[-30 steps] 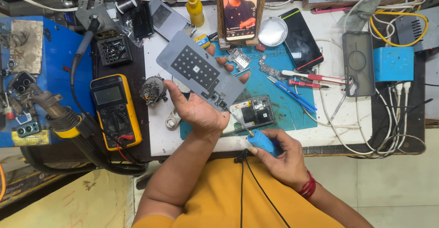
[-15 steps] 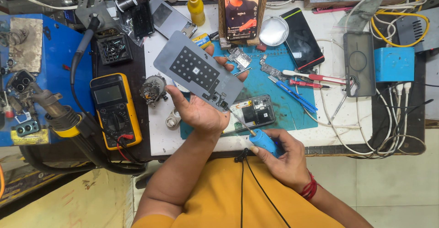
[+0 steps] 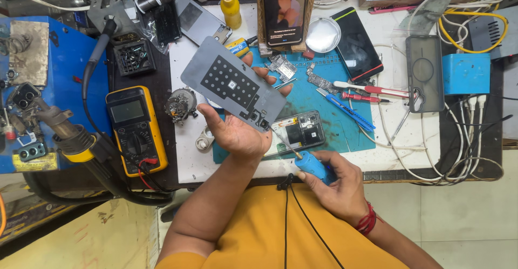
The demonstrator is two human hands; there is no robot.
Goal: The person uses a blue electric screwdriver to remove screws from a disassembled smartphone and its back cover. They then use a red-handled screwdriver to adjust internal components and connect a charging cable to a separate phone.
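My left hand (image 3: 237,129) holds a grey flat panel (image 3: 232,85) with a grid of dark squares, tilted above the bench. My right hand (image 3: 337,185) grips a blue-handled tool (image 3: 310,164) whose thin metal tip points up-left to the panel's lower corner. Just behind the tip, an opened phone body (image 3: 299,131) lies on the teal work mat (image 3: 345,123).
A yellow multimeter (image 3: 135,129) and a hot-air handle (image 3: 59,131) lie at left. A propped phone (image 3: 283,10), yellow bottle (image 3: 231,7), round dish (image 3: 322,34), black phone (image 3: 356,45), blue box (image 3: 465,74), cables, and loose tools (image 3: 356,99) crowd the back and right.
My left hand has lifted the grey panel slightly and tilted it. The right hand with the blue tool has stayed near the bench's front edge.
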